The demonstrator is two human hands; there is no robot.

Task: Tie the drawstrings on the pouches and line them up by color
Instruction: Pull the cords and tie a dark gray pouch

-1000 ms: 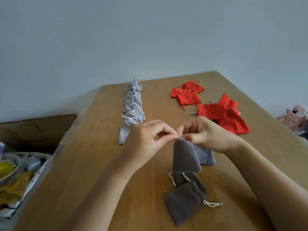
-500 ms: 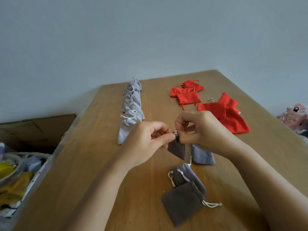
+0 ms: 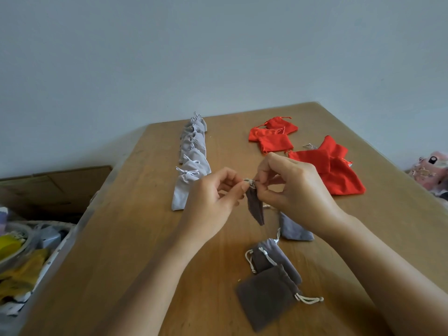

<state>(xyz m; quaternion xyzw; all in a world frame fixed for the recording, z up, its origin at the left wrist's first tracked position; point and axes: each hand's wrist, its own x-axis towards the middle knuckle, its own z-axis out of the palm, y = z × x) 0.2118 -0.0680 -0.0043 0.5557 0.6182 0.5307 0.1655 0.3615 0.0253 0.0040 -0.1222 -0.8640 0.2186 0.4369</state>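
Dark grey cloth hangs between two bare hands above the middle of a wooden table (image 3: 135, 238): a small dark grey pouch (image 3: 255, 207), gathered at its neck, is held clear of the tabletop. The left hand (image 3: 213, 197) and the right hand (image 3: 293, 187) each pinch its pale drawstring (image 3: 249, 181) between thumb and fingertips, the other fingers curled. The pouch's body dangles below the fingers, its lower end pointing toward the near edge.

Along the left side of the table, a row of light grey pouches (image 3: 192, 151) runs from the far edge toward the middle, each overlapping the next, white bows showing at their necks. The nearest one lies just beside the left hand. Toward the far right corner, red pouches lie in two loose groups: a smaller red cluster (image 3: 274, 137) close to the far edge and a larger red heap (image 3: 332, 170) nearer the right edge, partly behind the right hand. A single light grey pouch (image 3: 293, 229) lies flat under the right wrist.

Toward the near edge, right of centre, two more dark grey pouches overlap. The farther dark pouch (image 3: 276, 260) has white cord loops loose at its mouth, and the nearer dark pouch (image 3: 264, 299) has its cord trailing to the right.

Off the table's left edge stand a brown cardboard box (image 3: 60, 185) and a bin of yellow and mixed items (image 3: 21, 258); past the right edge sits a pink toy (image 3: 431, 170). A plain pale wall (image 3: 218, 57) rises behind.
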